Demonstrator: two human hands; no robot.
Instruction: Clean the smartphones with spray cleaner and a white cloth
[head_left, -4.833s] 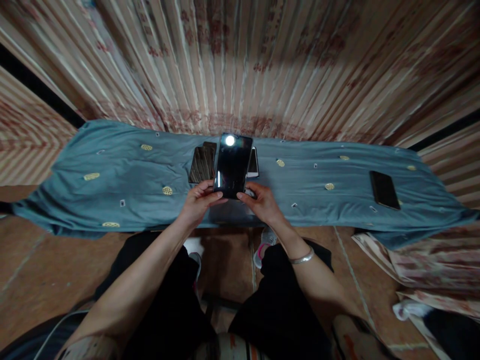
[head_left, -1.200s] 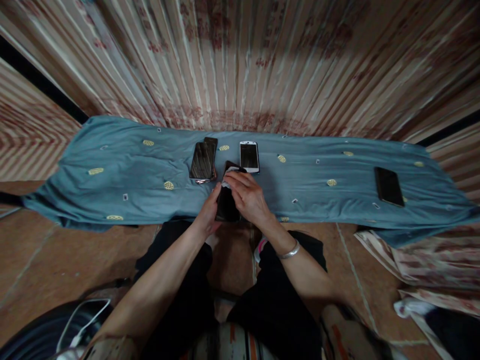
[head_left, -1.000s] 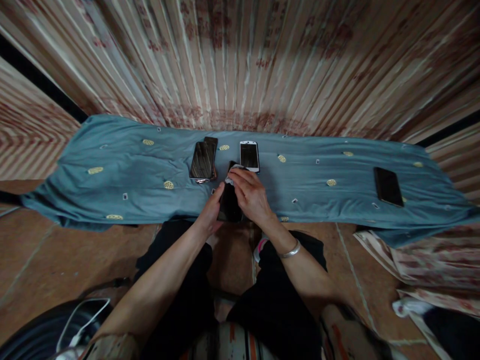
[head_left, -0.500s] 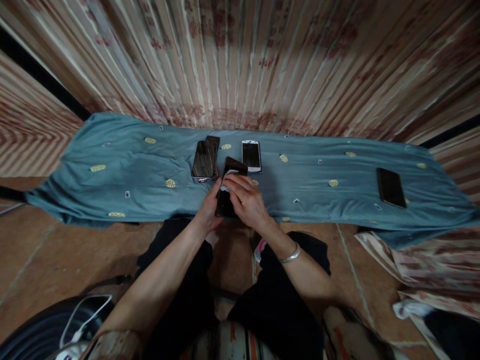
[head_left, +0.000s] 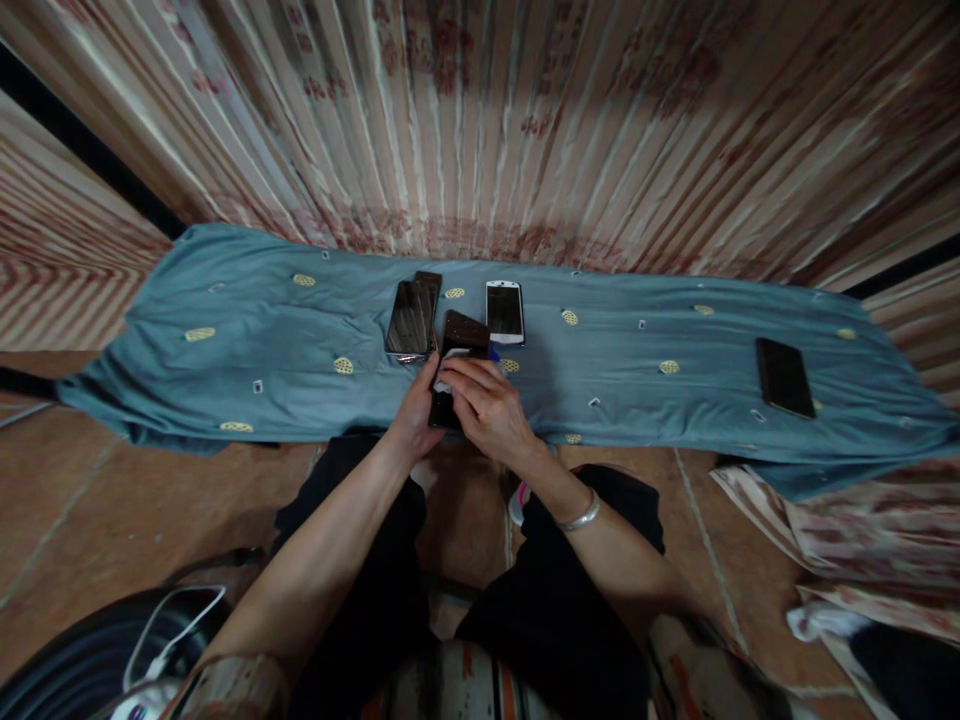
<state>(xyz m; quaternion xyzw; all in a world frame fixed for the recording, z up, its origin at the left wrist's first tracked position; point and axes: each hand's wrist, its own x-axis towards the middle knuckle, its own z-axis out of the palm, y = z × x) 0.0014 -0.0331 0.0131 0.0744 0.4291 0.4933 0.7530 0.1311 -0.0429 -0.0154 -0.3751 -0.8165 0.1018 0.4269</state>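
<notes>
My left hand grips a dark smartphone by its left side, near the front edge of the cloth. Over the phone's surface, my right hand presses a crumpled white tissue between its fingers. The fingers hide much of the tissue and the phone's lower part. Just beyond, to the left, a stack of dark phones lies on the cloth. A white-framed phone lies face up to the right. Something small and blue shows beside the held phone.
A blue-green cloth with yellow pineapple prints covers the long narrow surface. Far right on it lies another dark phone or tablet. A pleated curtain hangs behind. At lower left, a white cable rests over a black round object.
My right hand and the tissue have slid slightly down the phone toward me. The held phone has shifted a little, and the blue patch beside it is now visible.
</notes>
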